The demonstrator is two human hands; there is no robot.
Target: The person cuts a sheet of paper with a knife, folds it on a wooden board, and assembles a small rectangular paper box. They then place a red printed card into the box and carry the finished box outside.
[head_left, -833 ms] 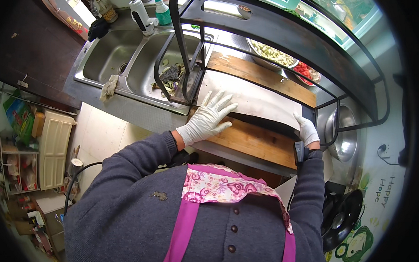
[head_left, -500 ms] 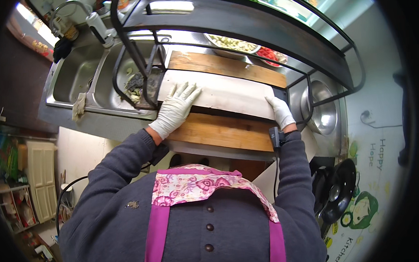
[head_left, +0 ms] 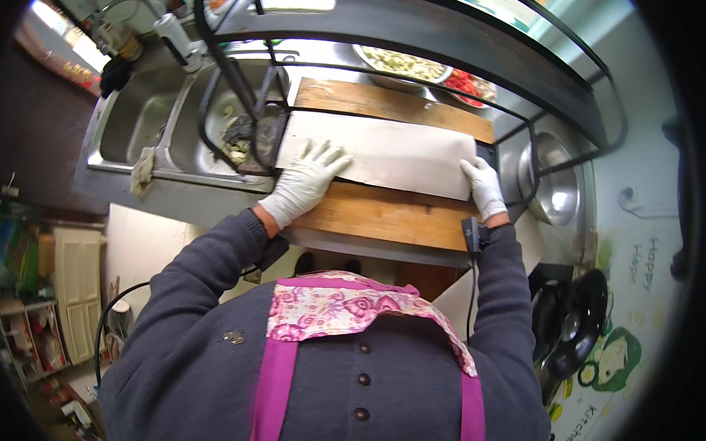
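A long white sheet [head_left: 389, 153] lies on the lower level of a black metal rack [head_left: 440, 40]. My left hand [head_left: 301, 188], in a thin white glove, rests on the sheet's left front part with its fingers spread. At the opposite end my right hand [head_left: 486, 189], gloved alike, is closed around the sheet's right edge, which bows up a little there. Beneath the rack is a wooden board [head_left: 392, 217], showing in front of the sheet and behind it.
A double steel sink [head_left: 136, 123] is at the left, with dark scraps in its right basin and a cloth [head_left: 142, 172] over its front edge. Behind the rack stand a bowl of pale chopped food [head_left: 400, 63] and red pieces [head_left: 462, 84]. Steel bowls [head_left: 556, 190] sit at the right.
The sheet's front edge has come toward me over the dark strip of shelf, and its right end now bows. My right hand has closed on that edge; the left stays spread on top.
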